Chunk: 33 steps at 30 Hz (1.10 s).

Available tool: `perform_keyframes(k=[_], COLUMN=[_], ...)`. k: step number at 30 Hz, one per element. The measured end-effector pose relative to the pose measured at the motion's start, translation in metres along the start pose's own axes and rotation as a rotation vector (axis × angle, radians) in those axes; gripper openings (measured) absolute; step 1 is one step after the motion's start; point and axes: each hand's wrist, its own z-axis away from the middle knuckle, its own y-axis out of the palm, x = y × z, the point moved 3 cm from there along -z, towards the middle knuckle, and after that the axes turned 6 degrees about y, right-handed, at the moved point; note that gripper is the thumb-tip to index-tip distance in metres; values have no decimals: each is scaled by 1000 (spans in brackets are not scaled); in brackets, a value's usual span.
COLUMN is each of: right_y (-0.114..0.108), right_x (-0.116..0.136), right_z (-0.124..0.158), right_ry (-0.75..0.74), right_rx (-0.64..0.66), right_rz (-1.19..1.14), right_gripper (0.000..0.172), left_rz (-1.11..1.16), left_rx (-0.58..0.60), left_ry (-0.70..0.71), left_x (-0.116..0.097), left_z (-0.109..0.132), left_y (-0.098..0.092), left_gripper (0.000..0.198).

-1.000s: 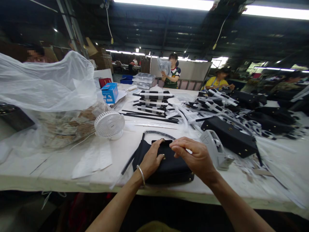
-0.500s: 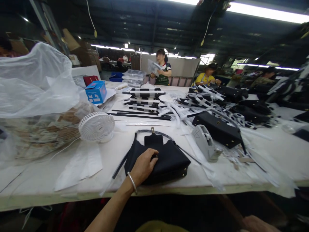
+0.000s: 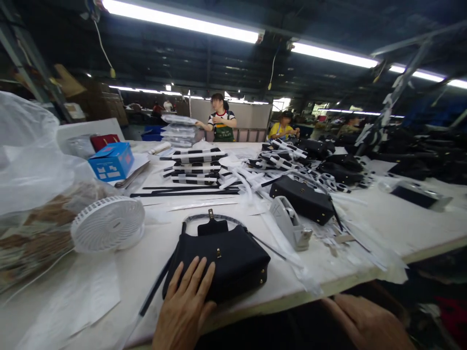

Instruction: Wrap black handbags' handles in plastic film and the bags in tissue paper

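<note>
My left hand (image 3: 186, 304) now lies flat, fingers (image 3: 199, 282) spread and gripping nothing, on the near face of the black handbag (image 3: 226, 255), which sits at the bench (image 3: 386, 221) front edge at 12 o'clock from that hand; half a second ago the same fingers were curled higher up near the flap. My right hand (image 3: 363, 323), at the clasp a second ago, has dropped below the bench edge at 4 o'clock from the bag, fingers loosely extended and empty. A tape dispenser (image 3: 290, 223) stands at 2 o'clock from the bag, a white fan (image 3: 107, 223) at 10 o'clock.
</note>
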Motion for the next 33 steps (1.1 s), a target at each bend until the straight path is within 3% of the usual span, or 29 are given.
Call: perform_keyframes(k=[1,5,7,9,13,16,19,22,25,28,33], right_y=[-4,2,18,42,84,102,117,134,150,157,145], right_x=[30,133,163,177,176,168,160,152,143,136,137], right_z=[-21,-90,-116,-135,-155,-157,-149,-137,-125,-120,-118], right_ry=[-111,-516,-649,-729,-848,-939,-1010,-953,-845,-750,-629], right_rx=[-4,195,305,407,570,589,545,451,404,439,567], right_rz=[-14,-76,-118,-111,-10,11,17,28,-19,-90,-174], right_gripper=[22,74,92,101,100,81,64,61,63,71,77], left_rz=[-3,21,41,63,73,-4,-187,-339,-371,-315,-299], left_rx=[30,167,238,310,451,494,393,173,39,48,-1], left_ry=[-19,-83,-104,-119,-133,-75,0,27,64,95,-95], left_x=[1,0,0,2,9,10,6,0,-4,-2,19], left_z=[2,-6,-15,-24,-35,-33,-21,-6,2,4,27], left_y=[0,-7,-12,-16,-8,15,45,64,65,53,45], left_gripper=[79,80,80,84,85,71,61,57,60,68,69])
